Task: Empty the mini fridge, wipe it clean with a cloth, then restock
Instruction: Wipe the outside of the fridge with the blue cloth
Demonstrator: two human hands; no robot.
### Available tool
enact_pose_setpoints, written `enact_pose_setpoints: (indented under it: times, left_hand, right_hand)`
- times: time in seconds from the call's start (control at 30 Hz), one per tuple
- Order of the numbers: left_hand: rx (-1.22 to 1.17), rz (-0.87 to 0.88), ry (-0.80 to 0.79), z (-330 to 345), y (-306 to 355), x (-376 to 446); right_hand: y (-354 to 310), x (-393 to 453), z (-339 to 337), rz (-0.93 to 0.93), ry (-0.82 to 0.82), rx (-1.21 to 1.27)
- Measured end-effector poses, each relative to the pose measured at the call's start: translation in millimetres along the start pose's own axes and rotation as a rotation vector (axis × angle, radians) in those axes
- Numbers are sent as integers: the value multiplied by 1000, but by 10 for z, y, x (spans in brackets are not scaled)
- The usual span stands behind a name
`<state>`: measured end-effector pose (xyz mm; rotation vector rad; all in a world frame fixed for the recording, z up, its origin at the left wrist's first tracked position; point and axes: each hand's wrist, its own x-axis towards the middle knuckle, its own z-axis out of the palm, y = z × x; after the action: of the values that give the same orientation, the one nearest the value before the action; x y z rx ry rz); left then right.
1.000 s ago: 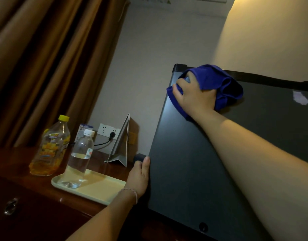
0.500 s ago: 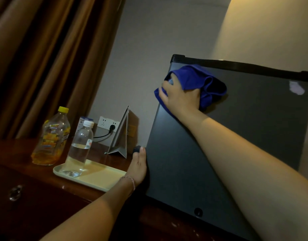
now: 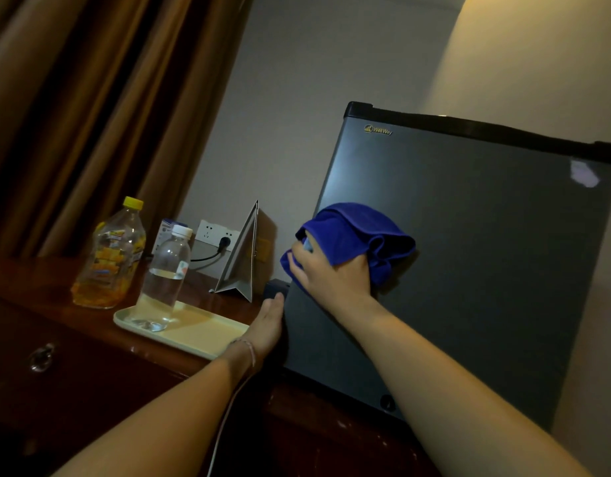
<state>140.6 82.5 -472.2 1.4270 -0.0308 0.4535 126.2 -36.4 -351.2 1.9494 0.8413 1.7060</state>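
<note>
The mini fridge (image 3: 469,256) stands with its door closed at the right end of the dark wooden cabinet top (image 3: 32,280). The right hand (image 3: 331,275) presses a bunched blue cloth (image 3: 362,239) against the door near its left edge, fingers curled into the fabric. The left hand (image 3: 268,327) rests flat against the fridge's lower left side, fingers straight and together. To the left, a cream tray (image 3: 201,330) near the front edge carries a clear water bottle (image 3: 164,277); an orange drink bottle (image 3: 109,256) stands just beside the tray.
</note>
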Motion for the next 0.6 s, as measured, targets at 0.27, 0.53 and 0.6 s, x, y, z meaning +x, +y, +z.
enact_pose_setpoints:
  times: [0.27, 0.53, 0.6]
  left_hand:
    - [72, 25, -10, -169, 228, -160]
    - [216, 43, -12, -147, 377, -242]
    - [235, 89, -15, -141, 388, -247]
  right_hand:
    - [-330, -623, 123, -123, -32, 41]
    - [-554, -1050, 64, -216, -83, 99]
    - [-562, -1086, 24, -250, -87, 142]
